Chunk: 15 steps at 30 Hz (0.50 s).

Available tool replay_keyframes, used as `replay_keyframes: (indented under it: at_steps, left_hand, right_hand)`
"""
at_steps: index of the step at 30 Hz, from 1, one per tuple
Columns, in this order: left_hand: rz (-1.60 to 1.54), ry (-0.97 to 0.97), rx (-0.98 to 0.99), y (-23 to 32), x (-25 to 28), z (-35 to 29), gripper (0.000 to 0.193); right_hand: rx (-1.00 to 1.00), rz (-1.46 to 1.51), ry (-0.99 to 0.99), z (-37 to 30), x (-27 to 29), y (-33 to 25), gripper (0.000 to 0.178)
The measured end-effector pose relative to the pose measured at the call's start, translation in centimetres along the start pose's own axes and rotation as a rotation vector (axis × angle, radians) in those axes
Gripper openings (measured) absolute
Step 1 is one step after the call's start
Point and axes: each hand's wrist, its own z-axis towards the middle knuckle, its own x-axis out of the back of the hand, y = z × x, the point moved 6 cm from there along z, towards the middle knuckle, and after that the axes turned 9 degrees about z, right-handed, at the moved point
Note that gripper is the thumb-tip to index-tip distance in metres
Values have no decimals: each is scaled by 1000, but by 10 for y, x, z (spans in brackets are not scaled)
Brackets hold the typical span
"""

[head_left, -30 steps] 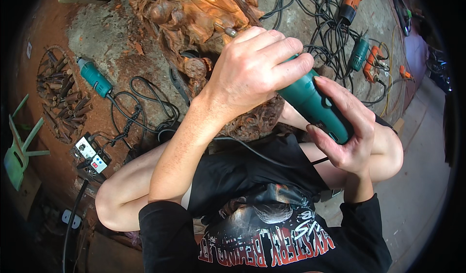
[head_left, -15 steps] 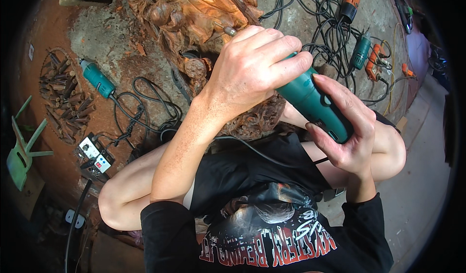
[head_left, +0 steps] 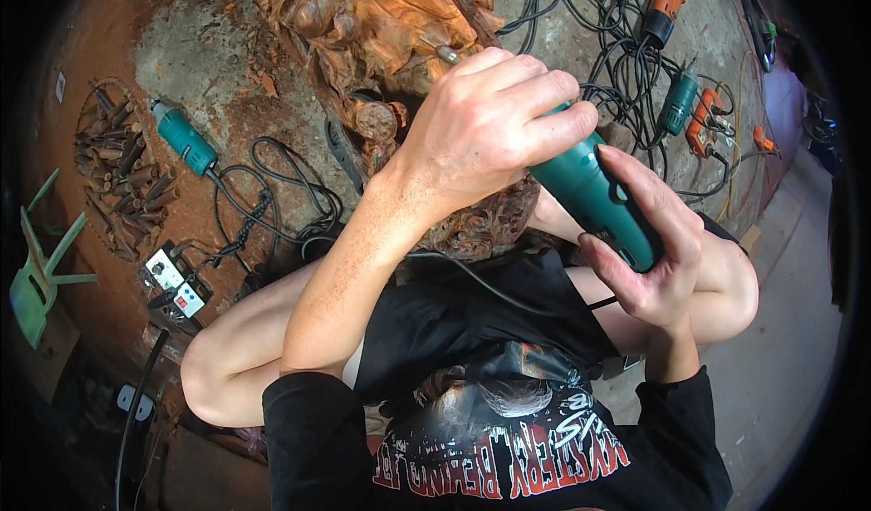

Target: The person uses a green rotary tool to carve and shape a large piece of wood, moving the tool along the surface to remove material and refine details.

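Note:
A green electric die grinder lies slanted across both my hands. My left hand wraps round its front part, fingers curled over the neck. Farther back, my right hand grips the rear of the body between thumb and fingers. The grinder's metal collet pokes out past my left knuckles, close over a reddish-brown wood carving with folds and knobs. Whether the bit touches the wood I cannot tell. The carving's lower, rougher part sits between my legs, partly hidden by my left forearm.
Another green grinder lies on the floor at left, beside a heap of bits and a white control box. At right are tangled black cables, an orange tool, another green grinder and an orange power strip.
Both hands, the grinder and the carving have shifted slightly to the right in view. My grip on the grinder looks the same.

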Motion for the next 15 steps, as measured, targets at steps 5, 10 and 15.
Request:
replay_keyframes:
  at_steps: [5,10,15]
  left_hand:
    - [22,-10,3,-1,0,-1,35]
    - [14,17,0,-1,-1,0,34]
    - [-4,5,0,-1,-1,1,34]
  right_hand:
    - [4,18,-14,4,1,1,65]
    - [2,21,-12,4,2,0,65]
    - [13,20,8,2,-1,1,65]
